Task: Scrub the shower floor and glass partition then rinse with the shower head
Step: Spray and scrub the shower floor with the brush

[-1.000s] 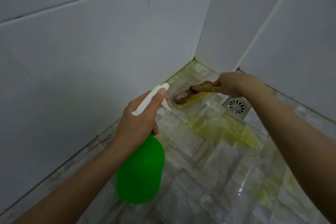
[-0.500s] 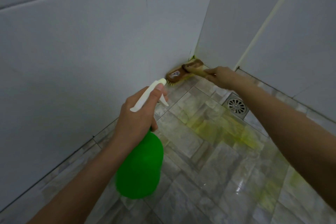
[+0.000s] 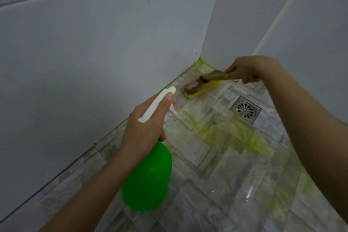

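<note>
Brown wood forms the back and handle of a scrubbing brush with yellow bristles, which is set bristles-down on the grey marbled tile shower floor, up and left of the square metal floor drain, near the corner of the white tiled walls. Its handle end is gripped by the right hand, fingers curled round it, the arm stretched out above the drain. The brush is judged stiff and light, best held far back on the handle; yellow-green cleaner spread below the drain may make the floor slippery. A green plastic spray bottle with a white trigger head is held left of the drain by the left hand, fingers wrapped round its neck, one fingertip resting on top.
</note>
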Tool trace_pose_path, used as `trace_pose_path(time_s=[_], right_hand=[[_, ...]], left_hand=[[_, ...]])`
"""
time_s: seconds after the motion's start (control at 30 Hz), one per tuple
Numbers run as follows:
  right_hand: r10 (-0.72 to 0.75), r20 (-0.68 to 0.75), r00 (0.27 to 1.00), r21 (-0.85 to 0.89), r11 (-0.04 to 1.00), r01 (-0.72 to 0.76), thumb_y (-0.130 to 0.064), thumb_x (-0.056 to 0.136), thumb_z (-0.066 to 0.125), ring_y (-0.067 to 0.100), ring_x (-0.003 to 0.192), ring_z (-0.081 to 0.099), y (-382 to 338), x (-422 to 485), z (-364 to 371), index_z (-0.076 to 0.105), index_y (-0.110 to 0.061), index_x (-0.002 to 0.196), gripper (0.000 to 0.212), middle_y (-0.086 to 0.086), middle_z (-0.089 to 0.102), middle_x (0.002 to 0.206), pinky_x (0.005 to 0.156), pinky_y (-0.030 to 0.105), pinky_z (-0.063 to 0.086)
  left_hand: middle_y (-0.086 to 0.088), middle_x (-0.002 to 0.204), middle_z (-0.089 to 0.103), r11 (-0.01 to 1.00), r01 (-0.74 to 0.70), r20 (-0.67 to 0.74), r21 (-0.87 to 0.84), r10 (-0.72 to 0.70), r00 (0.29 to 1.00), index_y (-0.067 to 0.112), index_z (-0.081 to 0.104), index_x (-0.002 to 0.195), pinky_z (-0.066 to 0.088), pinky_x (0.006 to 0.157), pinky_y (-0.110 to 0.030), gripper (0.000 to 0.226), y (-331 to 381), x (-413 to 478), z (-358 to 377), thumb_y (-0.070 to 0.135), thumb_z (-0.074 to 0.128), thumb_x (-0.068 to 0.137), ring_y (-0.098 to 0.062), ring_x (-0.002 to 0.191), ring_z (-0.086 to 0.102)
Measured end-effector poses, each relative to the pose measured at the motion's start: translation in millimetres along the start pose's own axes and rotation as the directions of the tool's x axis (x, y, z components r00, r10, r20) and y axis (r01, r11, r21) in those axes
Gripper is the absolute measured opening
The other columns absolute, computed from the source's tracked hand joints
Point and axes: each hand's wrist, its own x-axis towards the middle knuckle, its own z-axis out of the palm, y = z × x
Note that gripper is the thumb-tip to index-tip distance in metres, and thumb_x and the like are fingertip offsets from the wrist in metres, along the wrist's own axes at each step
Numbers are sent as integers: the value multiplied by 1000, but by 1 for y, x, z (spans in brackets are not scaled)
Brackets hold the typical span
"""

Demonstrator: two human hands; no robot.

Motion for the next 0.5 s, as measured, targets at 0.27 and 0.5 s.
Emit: trace_pose_path(time_s=[0.27, 0.5], right_hand=[[-80, -124, 989, 113, 989, 95, -37, 100, 45, 16, 49, 45, 5, 10, 32, 50, -27, 139, 41, 4, 53, 67, 46, 24, 36], [-30, -137, 990, 50, 998, 37, -43, 98, 44, 25, 76, 64, 25, -13, 57, 58, -17, 128, 42, 12, 69, 99, 67, 31, 48]], left_hand=[[-21, 93, 73, 1000, -9, -4, 7, 9, 1000, 55, 70, 87, 47, 46, -31, 26, -2, 2, 1, 67, 47, 85, -15, 39, 52], [-15, 90, 74, 1000, -7, 3, 13, 7, 1000, 55, 70, 83, 47, 47, -32, 24, -2, 0, 7, 63, 48, 87, -14, 38, 51]])
